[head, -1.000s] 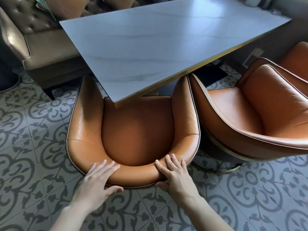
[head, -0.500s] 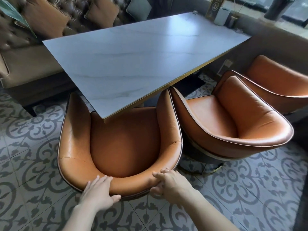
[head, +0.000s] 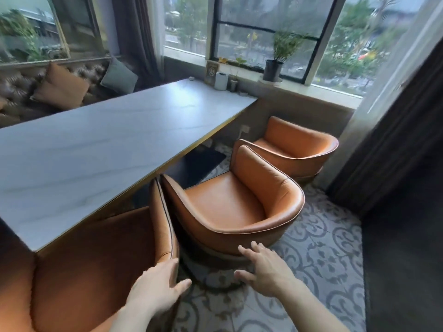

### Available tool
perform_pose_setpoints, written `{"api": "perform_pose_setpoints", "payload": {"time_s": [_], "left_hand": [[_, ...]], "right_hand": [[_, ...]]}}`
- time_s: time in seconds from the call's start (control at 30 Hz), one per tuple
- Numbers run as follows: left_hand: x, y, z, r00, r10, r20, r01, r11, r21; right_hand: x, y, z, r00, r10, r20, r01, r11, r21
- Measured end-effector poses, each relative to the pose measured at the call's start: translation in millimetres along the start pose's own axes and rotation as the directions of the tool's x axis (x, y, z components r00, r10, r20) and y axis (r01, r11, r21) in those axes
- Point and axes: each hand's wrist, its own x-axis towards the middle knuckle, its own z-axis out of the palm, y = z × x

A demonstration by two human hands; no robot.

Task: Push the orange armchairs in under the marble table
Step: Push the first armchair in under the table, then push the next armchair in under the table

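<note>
**Hands between two armchairs**

Nearest armchair (head: 96, 259) sits tucked under the marble bench (head: 100, 149); left hand (head: 158, 283) rests spread on its smooth leather back, clasping nothing. Right hand (head: 266, 269), fingers loose and splayed, reaches at the middle armchair (head: 239, 207), which stands angled away from the bench edge. A third (head: 299, 144) waits beyond. Next move, I judge: flat palms on that rounded tub back, swivel, then push.

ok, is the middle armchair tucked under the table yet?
No. The middle armchair stands turned away from the marble table, its whole seat showing clear of the table edge, while the right hand reaches toward its back.
</note>
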Motion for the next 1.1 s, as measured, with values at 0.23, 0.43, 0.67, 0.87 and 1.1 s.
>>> {"api": "perform_pose_setpoints", "payload": {"time_s": [0.23,0.43,0.67,0.87,1.1], "left_hand": [[33.6,167.1,28.2,0.99,0.127,-0.067,-0.127,0.992,-0.004],[63.3,264.2,50.0,0.985,0.154,-0.081,-0.151,0.987,0.046],[120.7,324.2,75.4,0.96,0.163,-0.229,-0.163,0.986,0.016],[205.7,343.8,108.2,0.964,0.088,-0.25,-0.097,0.995,-0.023],[255.7,359.1,133.9,0.987,-0.042,-0.154,0.039,0.999,-0.024]], "right_hand": [[-12.1,150.8,-58.1,0.997,0.034,-0.063,-0.033,0.999,0.004],[4.8,238.4,-89.1,0.996,0.018,-0.087,-0.018,1.0,0.003],[57.6,296.2,-99.4,0.994,-0.016,-0.108,0.018,1.0,0.018],[135.9,345.6,-113.9,0.995,-0.068,-0.068,0.068,0.998,-0.003],[205.9,391.1,-114.0,0.989,-0.15,0.016,0.15,0.987,-0.049]]}}
